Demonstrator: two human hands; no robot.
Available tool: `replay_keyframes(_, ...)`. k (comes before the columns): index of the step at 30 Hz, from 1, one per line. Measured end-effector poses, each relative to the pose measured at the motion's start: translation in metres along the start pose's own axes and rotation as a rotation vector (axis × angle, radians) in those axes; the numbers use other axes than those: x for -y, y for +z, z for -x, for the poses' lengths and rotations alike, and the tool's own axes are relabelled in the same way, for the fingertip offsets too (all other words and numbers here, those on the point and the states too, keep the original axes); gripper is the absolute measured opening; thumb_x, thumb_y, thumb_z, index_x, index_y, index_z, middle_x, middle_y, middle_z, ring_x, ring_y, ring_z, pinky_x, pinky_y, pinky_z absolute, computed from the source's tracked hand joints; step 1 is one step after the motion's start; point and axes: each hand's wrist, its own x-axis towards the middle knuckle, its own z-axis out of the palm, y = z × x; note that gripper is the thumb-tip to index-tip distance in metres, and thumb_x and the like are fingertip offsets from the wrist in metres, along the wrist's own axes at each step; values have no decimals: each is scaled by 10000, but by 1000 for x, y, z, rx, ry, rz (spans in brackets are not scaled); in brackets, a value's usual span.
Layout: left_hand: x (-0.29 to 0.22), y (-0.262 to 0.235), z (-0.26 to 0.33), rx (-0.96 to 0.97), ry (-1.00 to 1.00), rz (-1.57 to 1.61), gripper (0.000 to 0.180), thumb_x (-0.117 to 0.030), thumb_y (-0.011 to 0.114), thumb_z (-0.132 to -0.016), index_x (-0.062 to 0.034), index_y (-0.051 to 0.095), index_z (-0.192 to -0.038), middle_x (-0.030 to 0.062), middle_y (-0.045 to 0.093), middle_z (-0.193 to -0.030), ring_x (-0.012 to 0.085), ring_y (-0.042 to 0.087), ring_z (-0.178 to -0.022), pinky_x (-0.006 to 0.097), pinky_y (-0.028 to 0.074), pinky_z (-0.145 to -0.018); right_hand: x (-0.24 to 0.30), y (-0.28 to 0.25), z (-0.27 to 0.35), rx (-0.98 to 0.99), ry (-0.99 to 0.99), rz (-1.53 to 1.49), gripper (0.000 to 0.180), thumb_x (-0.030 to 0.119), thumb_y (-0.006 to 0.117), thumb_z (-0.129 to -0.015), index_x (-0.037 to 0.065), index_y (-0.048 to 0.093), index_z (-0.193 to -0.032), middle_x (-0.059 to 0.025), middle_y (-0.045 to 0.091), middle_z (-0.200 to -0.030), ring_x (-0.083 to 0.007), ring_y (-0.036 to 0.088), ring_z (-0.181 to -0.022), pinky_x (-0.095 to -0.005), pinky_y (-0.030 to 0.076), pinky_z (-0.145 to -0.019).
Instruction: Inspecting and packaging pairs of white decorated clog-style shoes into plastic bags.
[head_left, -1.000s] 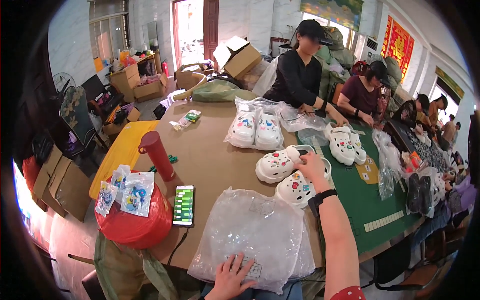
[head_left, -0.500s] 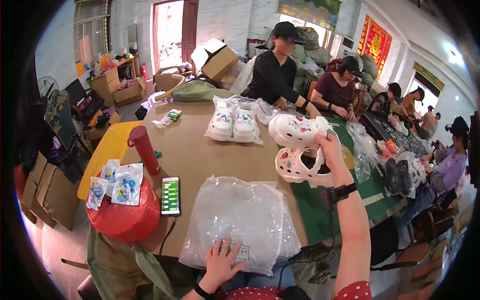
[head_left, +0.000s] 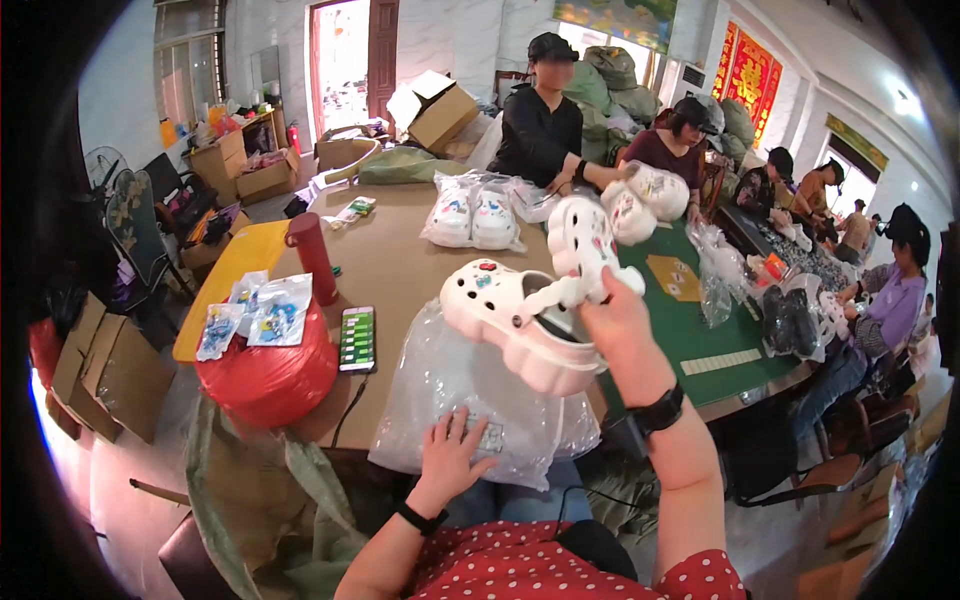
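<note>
Over a brown tabletop [head_left: 390, 270], the right hand [head_left: 610, 315] grips a pair of white clogs [head_left: 480, 305] near their heels, forearm angled up from the lower edge, the shoes tilted apart. The left hand [head_left: 452, 462] lies palm down, fingers spread, on a clear plastic bag [head_left: 415, 375]. Half a second earlier the pair was farther right, beside the bag; now one clog hangs above it. Beyond, a co-worker's hand [head_left: 600, 176] reaches to more white clogs [head_left: 658, 192].
</note>
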Motion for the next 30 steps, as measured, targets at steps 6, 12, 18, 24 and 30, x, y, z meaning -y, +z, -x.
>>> replay_keyframes(6,0,9,-2,31,-1,-13,679,-609,628,-837,-154,592,-1340,188,433,-1497,390,384,-1352,515,279,-1091,-51,63,66,206,-22,35,496,267,686,-860,-21,607,-1255,-230,678,-1160,-326,648,-1105,-369,498,-951)
replay_keyframes(12,0,5,2,76,26,0,651,-599,656,-822,-166,615,-1307,186,429,-1496,385,376,-1363,532,273,-1085,-70,61,71,582,325,-1189,417,30,540,-934,17,532,-1351,-131,622,-1212,-264,615,-1105,-387,497,-941)
replay_keyframes(18,-3,0,2,80,10,9,666,-575,669,-823,-187,583,-1356,156,446,-1483,383,384,-1353,528,284,-1076,-77,38,56,711,460,-1220,424,63,502,-982,-6,463,-1398,-132,556,-1286,-245,576,-1140,-381,504,-964)
replay_keyframes(24,-3,-1,-1,80,19,-11,688,-579,664,-826,-181,565,-1379,141,445,-1486,373,393,-1344,514,283,-1076,-68,57,97,428,392,-1120,548,41,578,-939,14,393,-1455,-200,468,-1399,-305,556,-1203,-395,480,-1010)
replay_keyframes(30,-3,1,0,58,24,1,683,-565,676,-823,-178,566,-1376,144,460,-1473,374,396,-1340,516,285,-1073,-54,57,125,131,-514,-8,578,114,644,-879,90,459,-1426,-214,505,-1409,-371,595,-1175,-405,524,-925)
